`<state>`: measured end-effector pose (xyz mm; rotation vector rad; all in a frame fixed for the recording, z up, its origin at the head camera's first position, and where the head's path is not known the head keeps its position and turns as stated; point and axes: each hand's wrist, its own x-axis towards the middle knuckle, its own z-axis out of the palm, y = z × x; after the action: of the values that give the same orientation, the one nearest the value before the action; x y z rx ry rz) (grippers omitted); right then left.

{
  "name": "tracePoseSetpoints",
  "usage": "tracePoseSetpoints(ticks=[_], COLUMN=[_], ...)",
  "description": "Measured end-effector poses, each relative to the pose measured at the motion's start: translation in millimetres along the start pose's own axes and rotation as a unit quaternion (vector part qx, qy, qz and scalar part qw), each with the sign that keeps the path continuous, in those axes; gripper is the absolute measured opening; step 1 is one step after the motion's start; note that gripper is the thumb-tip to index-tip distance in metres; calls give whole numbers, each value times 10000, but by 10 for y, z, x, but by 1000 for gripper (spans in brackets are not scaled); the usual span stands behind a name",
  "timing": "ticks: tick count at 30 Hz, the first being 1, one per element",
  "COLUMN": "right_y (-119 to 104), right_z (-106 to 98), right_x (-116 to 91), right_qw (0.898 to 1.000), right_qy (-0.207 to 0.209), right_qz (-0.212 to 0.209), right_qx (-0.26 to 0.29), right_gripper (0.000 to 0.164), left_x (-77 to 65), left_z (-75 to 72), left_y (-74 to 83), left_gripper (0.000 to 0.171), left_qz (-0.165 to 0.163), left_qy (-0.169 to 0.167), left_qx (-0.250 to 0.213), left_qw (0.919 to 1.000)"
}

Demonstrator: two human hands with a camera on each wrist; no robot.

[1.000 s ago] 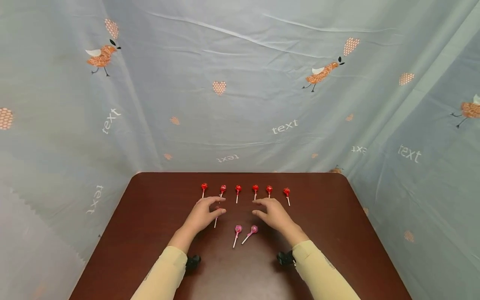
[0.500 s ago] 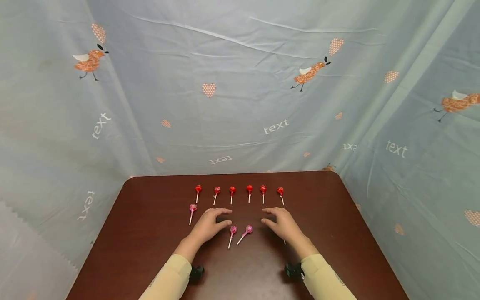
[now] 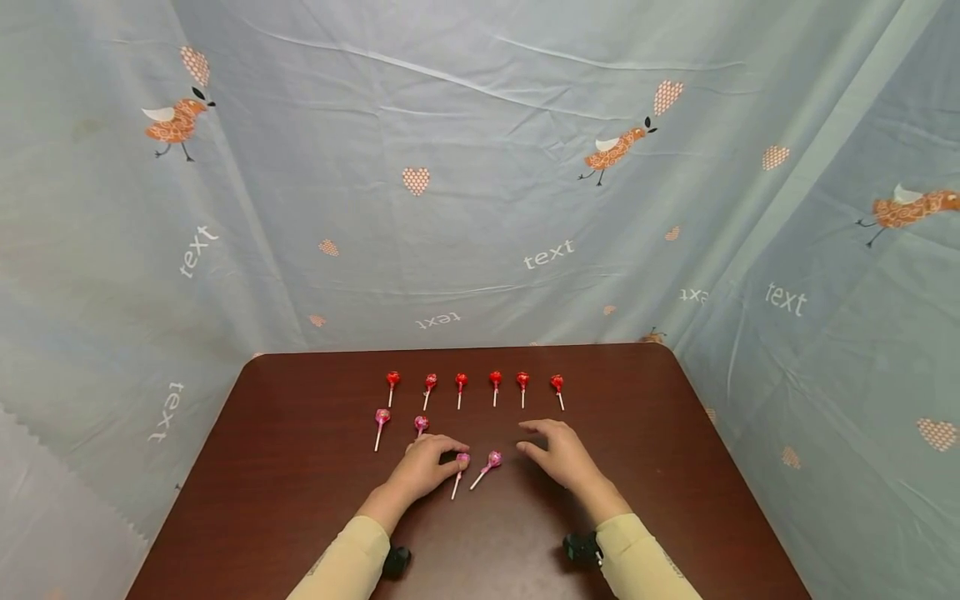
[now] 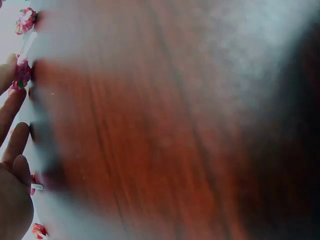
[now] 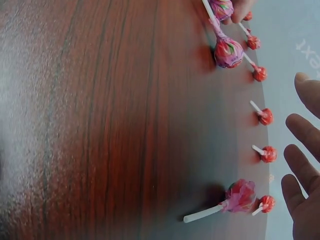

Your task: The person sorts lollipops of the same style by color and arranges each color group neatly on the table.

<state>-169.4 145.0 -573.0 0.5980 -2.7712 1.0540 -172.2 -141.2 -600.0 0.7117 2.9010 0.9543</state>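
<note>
My left hand [image 3: 423, 471] pinches the wrapped head of a pink lollipop [image 3: 463, 456] between thumb and index finger; its white stick points toward me. The left wrist view shows those fingertips on both sides of the pink head [image 4: 22, 73]. Just right of it a second pink lollipop [image 3: 493, 460] lies slanted on the table. My right hand [image 3: 562, 457] hovers over the table with fingers apart, holding nothing. In the right wrist view another pink lollipop [image 5: 240, 196] lies near that hand; the head view hides it behind the hand and wrist.
A row of several red lollipops [image 3: 496, 378] lies along the back of the brown table [image 3: 645, 467]. Two more pink lollipops, one at left [image 3: 382, 416] and one just behind my left hand [image 3: 422, 423], form a second row. A grey printed curtain [image 3: 480, 208] surrounds the table.
My left hand has come down from above the table and taken hold of the pink lollipop's head, uncovering another one behind it. The right hand has shifted slightly and stays empty.
</note>
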Motion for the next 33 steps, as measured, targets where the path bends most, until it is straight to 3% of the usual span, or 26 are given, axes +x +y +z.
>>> tracePoseSetpoints(ticks=[15,25,33], right_y=[-144,-212,-219], right_z=[393,586,593], right_x=[-6,5,44], right_qw=[9968,9953,9962], right_qy=[-646,-381,-418], right_qz=[-51,-109,-161], right_qx=[-459,-880,-750], right_gripper=[33,27,23], left_x=[-6,-10,-23], left_z=[39,52,36], left_y=[-20,-6,22], left_gripper=[22,22,22], left_qz=[-130,-145,-191], left_qy=[118,137,169], left_qx=[-70,-79,-92], left_qw=[9998,9998,9996])
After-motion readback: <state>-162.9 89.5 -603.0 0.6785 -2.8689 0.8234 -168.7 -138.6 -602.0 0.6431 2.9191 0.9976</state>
